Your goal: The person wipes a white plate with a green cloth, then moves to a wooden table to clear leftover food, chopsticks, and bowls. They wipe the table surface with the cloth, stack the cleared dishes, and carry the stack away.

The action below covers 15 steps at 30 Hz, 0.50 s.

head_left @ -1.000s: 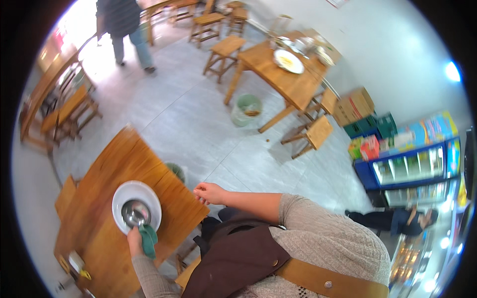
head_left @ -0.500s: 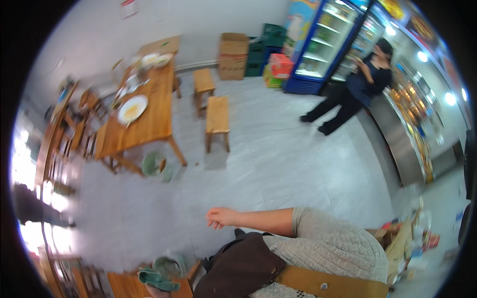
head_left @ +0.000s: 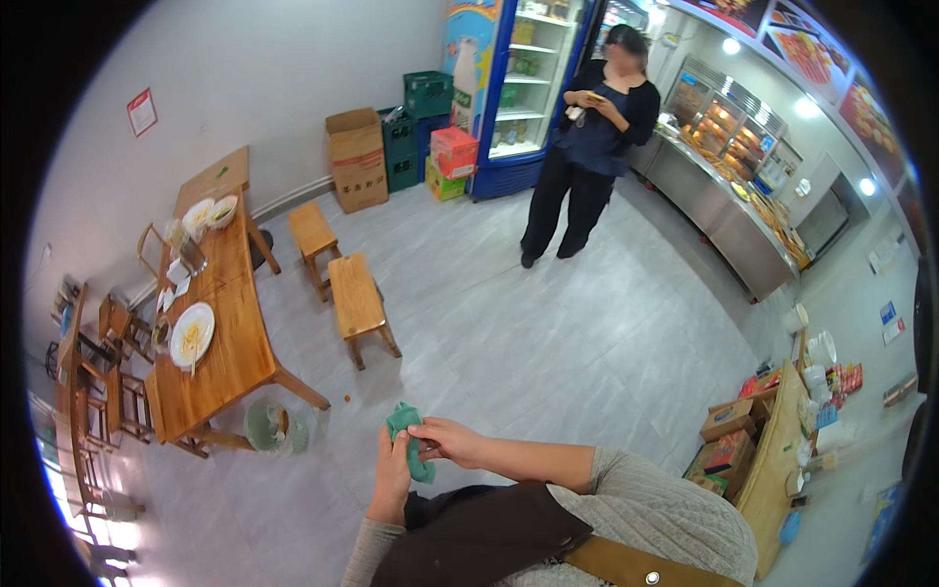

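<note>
Both hands point(head_left: 454, 442) hold green cloth point(head_left: 421, 468) (rather crumpled).

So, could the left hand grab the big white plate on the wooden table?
Probably not: the left hand holds a green cloth, and grey floor lies between that hand and the big white plate on the wooden table.

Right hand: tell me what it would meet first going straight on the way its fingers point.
The crumpled green cloth, which the right hand touches; beyond it, probably the left hand, though depth is unclear.
</note>
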Available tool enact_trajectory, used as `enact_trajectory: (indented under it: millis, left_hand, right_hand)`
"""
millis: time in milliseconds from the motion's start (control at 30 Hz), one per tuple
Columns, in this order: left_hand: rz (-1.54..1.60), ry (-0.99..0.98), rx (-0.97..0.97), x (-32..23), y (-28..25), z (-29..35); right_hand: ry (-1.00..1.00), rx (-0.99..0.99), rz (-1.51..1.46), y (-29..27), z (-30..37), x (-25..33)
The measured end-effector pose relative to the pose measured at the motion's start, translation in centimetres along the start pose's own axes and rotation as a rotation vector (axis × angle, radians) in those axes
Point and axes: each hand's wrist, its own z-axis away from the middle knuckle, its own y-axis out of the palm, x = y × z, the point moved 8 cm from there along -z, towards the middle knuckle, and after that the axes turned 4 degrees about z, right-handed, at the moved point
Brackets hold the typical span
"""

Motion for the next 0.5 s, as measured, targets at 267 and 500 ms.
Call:
enact_trajectory:
  millis: [267,500]
  left_hand:
    - [-0.241,0.167,-0.523,-6.3,-19.9,-4.0]
    - [-0.589,0.158,-0.527,-12.8,-26.9,-9.0]
  right_hand:
    - [0.157,0.227,0.205,9.8,-14.3,-0.3]
    - [0.325,0.123,0.261,18.0,-28.0,0.3]
